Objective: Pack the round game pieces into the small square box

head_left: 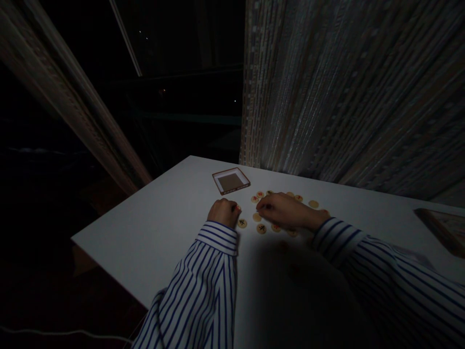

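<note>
We are resting our left hand (225, 212) on the white table (152, 228), fingers clenched, knuckles touching one of the round pale wooden game discs (261, 229). They are lying scattered between and under both hands. Our right hand (286, 212) is covering several, fingertips bent down; whether they are pinching one, we cannot tell. A shallow square brown-rimmed box (231, 181) is sitting just beyond.

Legible text: none. Round discs (241, 223) lying on the bench (152, 232) each carry one inked mark on the top face. The mark is dark on the near-left disc of the group and red on several others. They look like single characters, but are too small and too dim to read. Shallow box (236, 189) behind the discs: red rim, plain brown inside, no lettering legible.
</note>
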Action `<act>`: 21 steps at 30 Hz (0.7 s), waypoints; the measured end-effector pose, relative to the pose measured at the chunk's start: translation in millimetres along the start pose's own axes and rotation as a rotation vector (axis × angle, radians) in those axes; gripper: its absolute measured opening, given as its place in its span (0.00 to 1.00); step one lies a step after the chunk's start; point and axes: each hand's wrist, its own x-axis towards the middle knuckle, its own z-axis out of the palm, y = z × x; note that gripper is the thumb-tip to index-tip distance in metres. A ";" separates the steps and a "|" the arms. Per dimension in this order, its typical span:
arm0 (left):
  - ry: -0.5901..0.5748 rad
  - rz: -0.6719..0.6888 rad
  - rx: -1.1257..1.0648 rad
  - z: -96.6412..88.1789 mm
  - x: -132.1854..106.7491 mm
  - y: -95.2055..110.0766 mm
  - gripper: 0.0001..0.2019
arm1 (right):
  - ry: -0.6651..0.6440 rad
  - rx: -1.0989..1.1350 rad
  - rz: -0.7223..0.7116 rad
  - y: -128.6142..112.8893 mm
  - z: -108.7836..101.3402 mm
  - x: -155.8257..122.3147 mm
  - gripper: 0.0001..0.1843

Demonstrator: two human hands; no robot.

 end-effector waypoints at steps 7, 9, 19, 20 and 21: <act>-0.021 0.012 -0.032 -0.6 0.2 -0.3 0.12 | -0.079 -0.017 -0.036 -1.4 6.2 3.1 0.15; -0.034 0.004 -0.016 -1.3 0.1 0.6 0.11 | -0.077 -0.029 -0.045 -2.6 7.7 3.3 0.16; 0.155 0.016 -0.120 2.1 1.7 1.0 0.14 | -0.085 -0.076 -0.016 -9.1 9.9 3.1 0.16; 0.167 0.023 -0.134 2.0 1.5 1.2 0.14 | -0.080 -0.074 -0.017 -8.5 10.2 3.3 0.16; 0.178 0.031 -0.152 1.8 1.3 1.5 0.13 | -0.073 -0.062 -0.016 -7.8 10.5 3.6 0.15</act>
